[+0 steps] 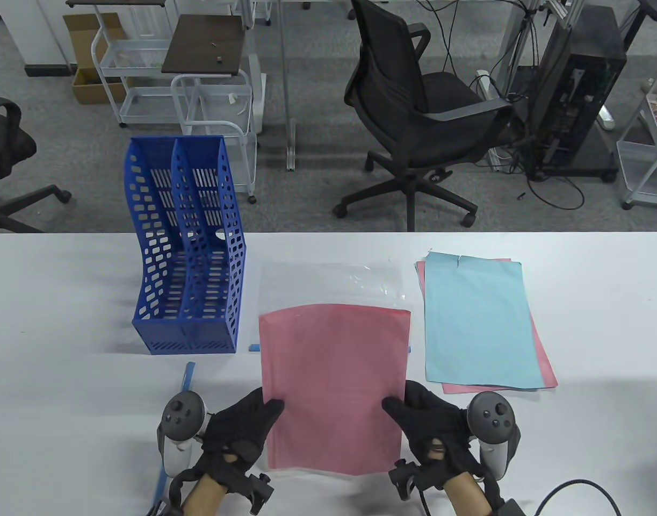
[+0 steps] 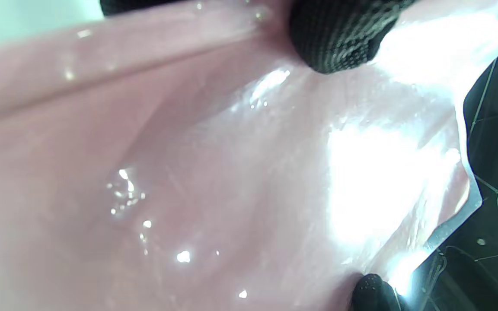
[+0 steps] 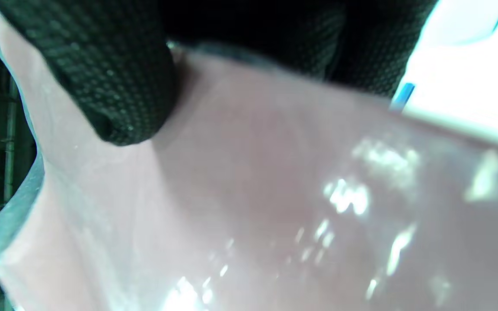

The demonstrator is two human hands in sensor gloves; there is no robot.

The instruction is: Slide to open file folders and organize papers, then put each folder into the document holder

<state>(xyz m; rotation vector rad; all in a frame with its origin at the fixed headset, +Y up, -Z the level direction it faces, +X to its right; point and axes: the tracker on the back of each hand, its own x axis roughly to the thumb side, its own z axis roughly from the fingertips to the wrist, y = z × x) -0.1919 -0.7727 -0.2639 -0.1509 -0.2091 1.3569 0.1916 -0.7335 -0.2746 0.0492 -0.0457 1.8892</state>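
White tabletop [image 1: 65, 301] carries my work: my left hand [image 1: 242, 430] and right hand [image 1: 430, 424] each pinch a near side edge of the clear plastic folder holding pink paper [image 1: 333, 376], beside the blue perforated document holder [image 1: 188, 258]. I'd keep both grips level so the sheet slides fully in. Only the wrist views show thumbs pressing the glossy film; the table view alone shows the holder.

- 1 blue document holder [image 1: 186, 252] with 2 slots
- 1 clear folder [image 1: 333, 301]
- 1 pink sheet [image 1: 333, 376] in it
- 1 paper stack [image 1: 481, 322]
- 2 gloved hands: left hand [image 1: 242, 430], right hand [image 1: 430, 424]
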